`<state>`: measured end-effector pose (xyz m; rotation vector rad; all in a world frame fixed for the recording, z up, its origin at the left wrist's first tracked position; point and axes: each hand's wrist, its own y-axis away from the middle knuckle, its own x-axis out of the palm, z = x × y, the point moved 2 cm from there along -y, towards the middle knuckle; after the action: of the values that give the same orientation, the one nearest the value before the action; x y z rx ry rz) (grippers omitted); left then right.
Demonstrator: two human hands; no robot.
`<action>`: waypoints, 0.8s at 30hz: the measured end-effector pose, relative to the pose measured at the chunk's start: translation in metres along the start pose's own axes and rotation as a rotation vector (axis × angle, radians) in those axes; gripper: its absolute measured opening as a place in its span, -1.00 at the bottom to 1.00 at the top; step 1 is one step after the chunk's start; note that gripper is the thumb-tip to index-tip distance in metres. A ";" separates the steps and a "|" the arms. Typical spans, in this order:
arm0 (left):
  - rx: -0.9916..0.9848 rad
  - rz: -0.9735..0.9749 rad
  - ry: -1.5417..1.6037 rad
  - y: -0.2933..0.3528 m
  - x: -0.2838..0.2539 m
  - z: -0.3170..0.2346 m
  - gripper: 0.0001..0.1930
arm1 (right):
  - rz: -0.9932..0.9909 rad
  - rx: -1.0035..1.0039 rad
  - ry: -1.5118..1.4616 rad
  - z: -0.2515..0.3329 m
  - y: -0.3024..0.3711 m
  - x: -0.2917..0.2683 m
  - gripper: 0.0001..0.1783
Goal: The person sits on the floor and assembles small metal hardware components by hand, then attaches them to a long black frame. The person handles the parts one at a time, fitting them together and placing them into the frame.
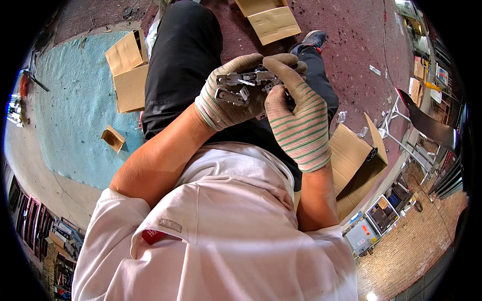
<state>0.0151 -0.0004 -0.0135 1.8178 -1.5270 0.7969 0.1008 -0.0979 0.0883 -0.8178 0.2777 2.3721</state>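
My left hand (221, 106), in a striped knit glove with a brown coated palm, is curled beneath several grey metal hinges (232, 97). They look like cabinet hinges with long slotted arms, lying across the palm and fingers. My right hand (300, 118), gloved the same way, reaches over from the right. Its thumb and fingers are closed around the far end of the hinge pieces, where the fingers hide most of what they grip. Both hands are held close together above my lap, over the black trousers (183, 55).
Open cardboard boxes stand about me: one to the left (131, 85), one ahead (273, 24), one to the right (351, 155). A small cardboard piece (113, 139) lies on the blue-green mat (70, 115). Metal frames (411, 150) stand at the far right.
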 end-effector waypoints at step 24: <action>-0.182 0.026 1.062 -0.013 0.020 -0.024 -0.34 | -0.044 -0.026 -0.034 0.004 0.008 0.006 -0.77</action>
<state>0.0300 0.0082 0.0158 0.9307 -0.8593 1.2925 0.0907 -0.0998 0.0876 -0.7873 0.2132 2.3505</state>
